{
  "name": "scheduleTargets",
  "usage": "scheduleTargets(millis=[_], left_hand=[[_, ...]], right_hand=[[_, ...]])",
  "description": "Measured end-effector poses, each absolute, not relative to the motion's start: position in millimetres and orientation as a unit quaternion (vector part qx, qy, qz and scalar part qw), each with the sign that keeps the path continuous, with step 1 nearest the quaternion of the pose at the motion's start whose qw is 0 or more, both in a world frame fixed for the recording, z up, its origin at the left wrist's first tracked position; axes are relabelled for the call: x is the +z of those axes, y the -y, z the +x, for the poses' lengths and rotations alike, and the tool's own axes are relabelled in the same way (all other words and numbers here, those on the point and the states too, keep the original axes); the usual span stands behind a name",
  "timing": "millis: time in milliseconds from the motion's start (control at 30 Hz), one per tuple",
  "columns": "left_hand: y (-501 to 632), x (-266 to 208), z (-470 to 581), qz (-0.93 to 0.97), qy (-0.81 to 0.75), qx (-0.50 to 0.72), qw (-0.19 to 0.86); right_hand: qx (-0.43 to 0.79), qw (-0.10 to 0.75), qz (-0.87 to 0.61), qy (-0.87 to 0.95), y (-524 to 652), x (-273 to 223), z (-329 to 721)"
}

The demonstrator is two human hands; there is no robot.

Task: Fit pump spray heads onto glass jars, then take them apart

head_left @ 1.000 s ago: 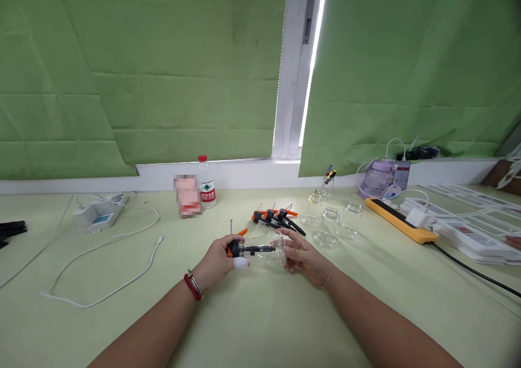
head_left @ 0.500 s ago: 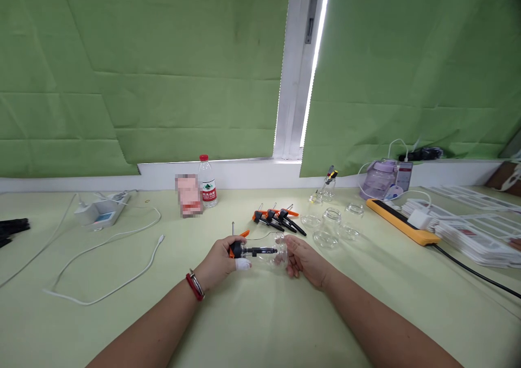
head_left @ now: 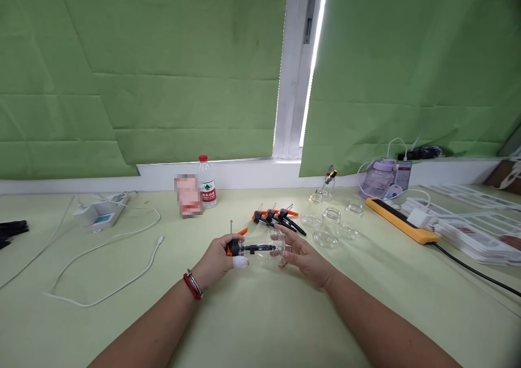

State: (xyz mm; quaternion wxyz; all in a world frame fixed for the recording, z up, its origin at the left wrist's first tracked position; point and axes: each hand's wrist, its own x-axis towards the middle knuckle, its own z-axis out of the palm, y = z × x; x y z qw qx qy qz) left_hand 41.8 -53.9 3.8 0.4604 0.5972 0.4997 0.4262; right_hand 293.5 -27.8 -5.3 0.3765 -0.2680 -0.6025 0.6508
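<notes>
My left hand (head_left: 217,262), a white wrap on its thumb, is closed around the black-and-orange head (head_left: 233,247) of a dispenser. A thin metal rod sticks up from this head. To the right, a black stem (head_left: 260,248) runs inside a clear bottle (head_left: 266,257) that lies on its side between my hands. My right hand (head_left: 303,257) curls its fingers around the bottle's wide right end. Beyond my hands, several similar black-and-orange heads (head_left: 274,219) lie side by side on the table.
Several clear glass pieces (head_left: 326,238) stand right of my hands, with screwdrivers (head_left: 331,175) in a jar behind. Farther right are a yellow power strip (head_left: 401,221), a purple bottle (head_left: 378,179) and stacked white sheets (head_left: 468,238). A water bottle (head_left: 208,186) and white cable (head_left: 109,243) are left.
My right hand's fingers have shifted from a lower grip to curl over and around the bottle's end. The dispenser has moved slightly left and up with my left hand.
</notes>
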Motion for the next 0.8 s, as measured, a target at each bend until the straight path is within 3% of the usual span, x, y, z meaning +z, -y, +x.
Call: scheduleTargets(millis=[433,800], left_hand=[[52.9,2.4,43.9,0.594,-0.505,0.418,0.467],[55.5,4.3,46.9,0.603,-0.501,0.406,0.469]], right_hand=[[0.68,0.382,-0.28,0.56,22.5,-15.6,290.8],[0.685,0.338,-0.364,0.533,18.8,-21.2,286.1]])
